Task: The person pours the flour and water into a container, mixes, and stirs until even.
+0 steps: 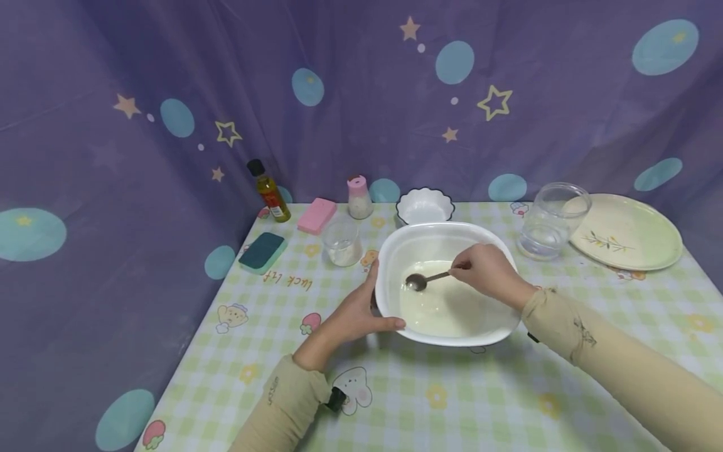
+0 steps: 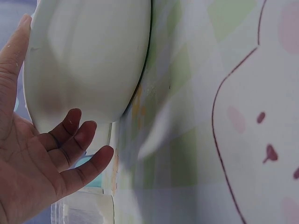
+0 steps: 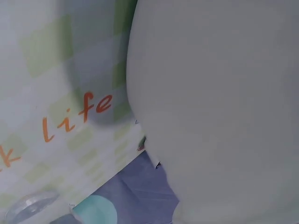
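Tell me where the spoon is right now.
In the head view, the spoon sits inside the big white bowl at table centre, pinched by the right hand, its tip in pale liquid.

We see a table (image 1: 486,402) under a checked cloth. On it: a big white bowl (image 1: 390,251) in the middle; far left, a bottle (image 1: 269,191), pink block (image 1: 317,215), sponge (image 1: 262,252), glass (image 1: 342,243); far right, a jar (image 1: 550,221) and plate (image 1: 627,232).

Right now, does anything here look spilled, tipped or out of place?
Nothing stands out. The bowl sits flat on the table, left hand at its rim, right hand holding the spoon in the pale liquid; no spills show.
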The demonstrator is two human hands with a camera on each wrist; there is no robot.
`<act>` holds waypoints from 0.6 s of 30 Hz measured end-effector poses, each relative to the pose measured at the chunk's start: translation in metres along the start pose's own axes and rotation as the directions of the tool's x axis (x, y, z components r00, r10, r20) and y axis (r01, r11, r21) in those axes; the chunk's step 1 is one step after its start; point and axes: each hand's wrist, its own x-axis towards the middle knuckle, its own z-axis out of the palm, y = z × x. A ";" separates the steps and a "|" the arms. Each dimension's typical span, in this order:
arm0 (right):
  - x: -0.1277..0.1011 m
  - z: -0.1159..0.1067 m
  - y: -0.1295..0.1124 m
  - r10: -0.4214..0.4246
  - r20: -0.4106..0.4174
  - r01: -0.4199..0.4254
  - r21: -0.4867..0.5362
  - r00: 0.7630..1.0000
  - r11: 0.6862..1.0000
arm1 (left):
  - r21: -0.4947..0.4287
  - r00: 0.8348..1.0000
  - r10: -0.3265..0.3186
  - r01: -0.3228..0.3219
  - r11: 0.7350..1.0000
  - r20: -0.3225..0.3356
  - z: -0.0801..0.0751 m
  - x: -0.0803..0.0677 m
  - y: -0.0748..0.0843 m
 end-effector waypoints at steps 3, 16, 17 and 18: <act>0.002 -0.005 0.004 0.030 -0.043 -0.032 -0.040 0.999 0.999 | 0.003 1.000 0.002 -0.002 1.000 -0.002 0.000 0.000 -0.001; -0.014 -0.059 0.016 0.188 0.121 -0.174 -0.118 0.975 0.978 | -0.010 1.000 -0.004 0.004 1.000 -0.005 0.001 0.000 -0.001; -0.015 -0.062 0.016 0.191 0.146 -0.174 -0.123 0.971 0.977 | -0.009 1.000 -0.003 0.003 1.000 -0.005 0.001 0.000 -0.001; -0.016 -0.064 0.016 0.193 0.171 -0.172 -0.127 0.966 0.977 | -0.011 1.000 -0.004 0.004 1.000 -0.006 0.001 0.000 -0.001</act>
